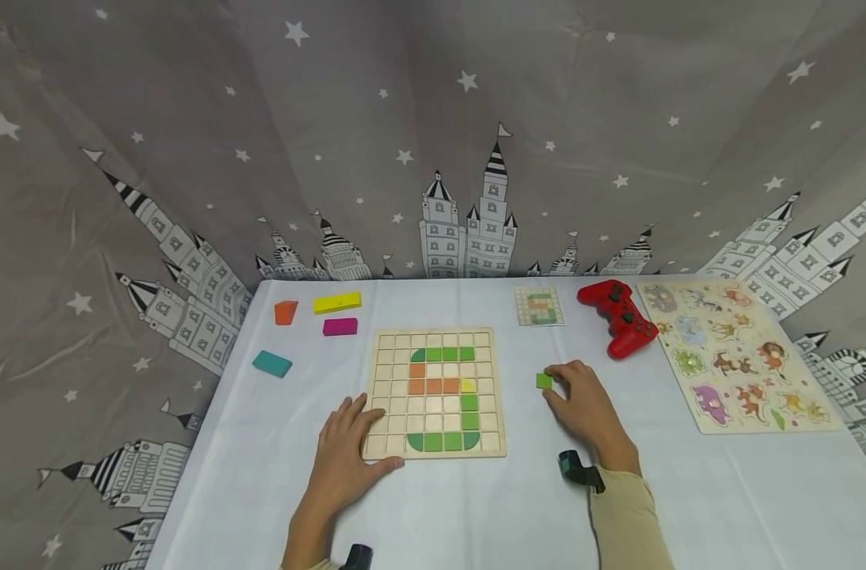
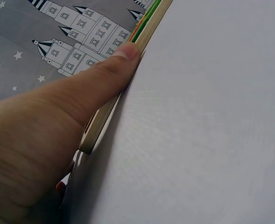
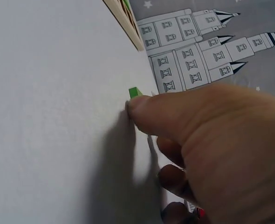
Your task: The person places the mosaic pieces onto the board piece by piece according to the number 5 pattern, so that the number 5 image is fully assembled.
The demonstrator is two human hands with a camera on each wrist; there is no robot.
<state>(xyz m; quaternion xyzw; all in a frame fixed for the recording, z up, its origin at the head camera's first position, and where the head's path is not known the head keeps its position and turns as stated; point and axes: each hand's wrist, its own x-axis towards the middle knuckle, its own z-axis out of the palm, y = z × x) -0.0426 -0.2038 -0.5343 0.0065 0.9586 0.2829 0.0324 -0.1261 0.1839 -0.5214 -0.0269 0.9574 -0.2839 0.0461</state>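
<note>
A wooden grid board (image 1: 390, 427) lies flat at the middle of the table, with green, orange and yellow tiles set in several of its cells. My left hand (image 1: 342, 459) rests at its lower left corner, fingers spread along the left side and the thumb on the front edge. In the left wrist view the thumb (image 2: 105, 79) touches the board's rim (image 2: 100, 126). To the right of the board, my right hand (image 1: 586, 404) pinches a small green square tile (image 1: 543, 381) between thumb and fingers. The right wrist view shows only a corner of that tile (image 3: 134, 92) beyond the thumb.
Behind the tile lies a small pattern card (image 1: 540, 306), with a red game controller (image 1: 617, 318) beside it. An animal puzzle board (image 1: 739, 356) lies at the right. Yellow (image 1: 336, 302), magenta (image 1: 340, 327), orange (image 1: 286, 313) and teal (image 1: 272, 364) blocks lie at the left.
</note>
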